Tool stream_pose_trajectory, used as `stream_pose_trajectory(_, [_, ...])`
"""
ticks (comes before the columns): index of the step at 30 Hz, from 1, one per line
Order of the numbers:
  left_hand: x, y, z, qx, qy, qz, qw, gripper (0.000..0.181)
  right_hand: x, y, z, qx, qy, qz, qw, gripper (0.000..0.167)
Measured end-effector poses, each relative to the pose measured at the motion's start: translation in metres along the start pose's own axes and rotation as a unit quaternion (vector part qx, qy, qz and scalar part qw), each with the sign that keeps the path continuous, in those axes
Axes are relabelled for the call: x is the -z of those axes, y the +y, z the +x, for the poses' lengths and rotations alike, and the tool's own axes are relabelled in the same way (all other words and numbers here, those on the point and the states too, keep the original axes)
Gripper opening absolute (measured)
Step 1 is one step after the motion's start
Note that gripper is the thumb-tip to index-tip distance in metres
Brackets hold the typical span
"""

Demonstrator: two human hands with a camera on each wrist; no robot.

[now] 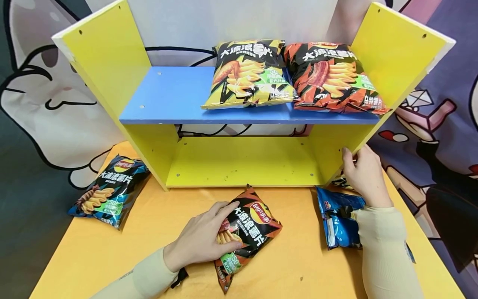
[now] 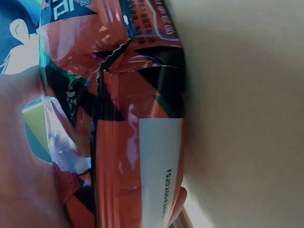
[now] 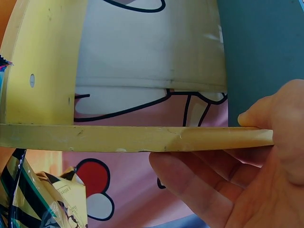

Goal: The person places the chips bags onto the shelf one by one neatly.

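My left hand (image 1: 199, 238) grips a black-and-red bag of potato chips (image 1: 255, 224) just above or on the orange table; I cannot tell if the bag touches it. In the left wrist view, the red back of that bag with its seam fills the middle. My right hand (image 1: 367, 180) holds the front edge of the right side panel of a yellow-and-blue shelf (image 1: 242, 162). Seen from the right wrist, the thumb lies on the inner side of the panel (image 3: 118, 138) and the fingers (image 3: 190, 180) on the outer side.
A yellow chip bag (image 1: 246, 79) and a red chip bag (image 1: 332, 79) lean on the blue upper board (image 1: 169, 93). Left of the shelf lies a black-and-blue chip bag (image 1: 112, 191). A blue bag (image 1: 341, 220) lies by the right forearm, with a yellow-black bag (image 3: 57, 197) beside the panel.
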State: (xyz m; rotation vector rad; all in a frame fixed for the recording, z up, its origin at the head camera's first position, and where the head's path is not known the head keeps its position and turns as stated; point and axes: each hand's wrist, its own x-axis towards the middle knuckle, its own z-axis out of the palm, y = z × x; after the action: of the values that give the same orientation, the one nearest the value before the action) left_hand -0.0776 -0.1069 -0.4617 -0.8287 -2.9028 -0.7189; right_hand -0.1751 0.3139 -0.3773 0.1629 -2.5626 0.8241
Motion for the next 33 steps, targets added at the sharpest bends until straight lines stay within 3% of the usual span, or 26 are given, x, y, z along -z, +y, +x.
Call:
stream_pose_trajectory(10, [-0.003, -0.003, 0.000, 0.009, -0.019, -0.001, 0.9998, 0.093, 0.002, 0.000, -0.001, 0.003, 0.004, -0.001, 1.0000, 0.041])
stream_pose_trajectory(19, [-0.005, -0.008, -0.001, 0.016, -0.016, -0.013, 0.9997, 0.092, -0.001, 0.001, 0.000, 0.002, 0.001, -0.004, 1.0000, 0.042])
stream_pose_trajectory(33, [-0.006, -0.013, -0.004, -0.009, 0.050, -0.031, 0.9982, 0.081, -0.002, 0.002, 0.000, 0.001, 0.002, -0.005, 1.0000, 0.042])
